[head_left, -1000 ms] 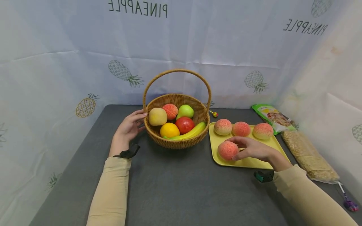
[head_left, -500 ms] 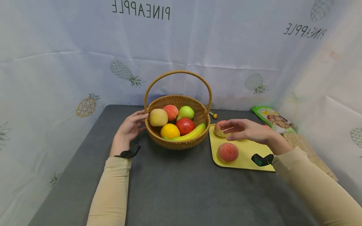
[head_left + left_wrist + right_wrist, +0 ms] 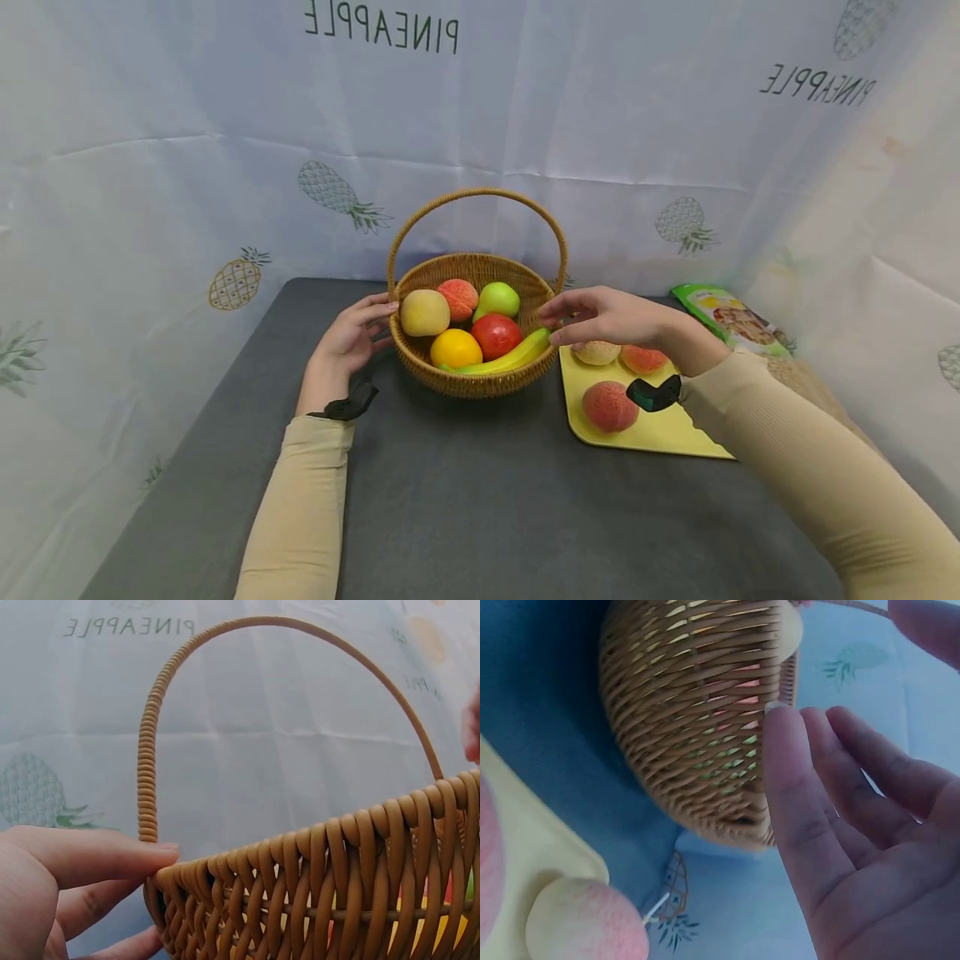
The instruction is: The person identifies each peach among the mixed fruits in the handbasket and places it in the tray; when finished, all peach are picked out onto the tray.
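Observation:
A wicker basket (image 3: 480, 385) with a tall arched handle stands near the table's back edge. In it lie a banana (image 3: 517, 354), an orange (image 3: 456, 348), a red apple (image 3: 497, 336), a green fruit (image 3: 498, 300), a pale yellow fruit (image 3: 425, 312) and a red-orange peach (image 3: 459, 298). My left hand (image 3: 351, 340) touches the basket's left rim, its fingers extended; the left wrist view shows a fingertip (image 3: 169, 853) on top of the rim. At the right rim, by the banana's tip, my right hand (image 3: 615, 317) reaches over with loosely bent fingers and holds nothing.
Right of the basket, a yellow tray (image 3: 675, 429) bears a peach (image 3: 611, 406) at the front and others behind, partly covered by my right arm. A green snack bag (image 3: 727, 312) lies at the back right. A printed curtain (image 3: 480, 100) hangs behind the table.
My right hand has let go of the front peach on the tray, risen, and moved left to the basket's right rim. My left hand has stayed at the left rim.

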A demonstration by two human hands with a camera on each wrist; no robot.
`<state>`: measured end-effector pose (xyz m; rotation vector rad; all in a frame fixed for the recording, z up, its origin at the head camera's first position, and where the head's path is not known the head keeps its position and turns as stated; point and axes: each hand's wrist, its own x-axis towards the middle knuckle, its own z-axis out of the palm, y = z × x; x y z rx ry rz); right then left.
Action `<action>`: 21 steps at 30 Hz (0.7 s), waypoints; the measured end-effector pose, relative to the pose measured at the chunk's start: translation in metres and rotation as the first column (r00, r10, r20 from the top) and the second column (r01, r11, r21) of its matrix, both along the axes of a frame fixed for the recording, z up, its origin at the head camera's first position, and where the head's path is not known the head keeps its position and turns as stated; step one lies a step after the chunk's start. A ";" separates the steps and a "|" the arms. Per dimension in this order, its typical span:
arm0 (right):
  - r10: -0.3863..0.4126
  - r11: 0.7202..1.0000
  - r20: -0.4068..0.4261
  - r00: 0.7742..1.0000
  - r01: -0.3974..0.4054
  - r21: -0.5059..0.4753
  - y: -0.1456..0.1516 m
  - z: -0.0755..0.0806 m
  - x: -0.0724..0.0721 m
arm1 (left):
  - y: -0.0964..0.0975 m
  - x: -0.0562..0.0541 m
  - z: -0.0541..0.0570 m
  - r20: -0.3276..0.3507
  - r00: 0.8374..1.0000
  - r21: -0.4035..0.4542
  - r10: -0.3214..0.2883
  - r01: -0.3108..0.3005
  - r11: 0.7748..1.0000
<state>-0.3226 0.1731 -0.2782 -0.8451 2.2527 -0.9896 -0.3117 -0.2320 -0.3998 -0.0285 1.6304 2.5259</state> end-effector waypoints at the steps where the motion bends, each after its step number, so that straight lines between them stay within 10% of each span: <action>1: -0.004 1.000 0.014 1.000 0.005 -0.008 -0.003 0.001 -0.002 | 0.000 0.000 0.000 0.001 1.000 -0.001 0.000 0.000 1.000; 21: -0.017 0.996 0.084 0.996 0.024 -0.082 -0.073 0.015 -0.028 | 0.001 -0.001 0.001 -0.001 1.000 -0.028 0.008 -0.008 1.000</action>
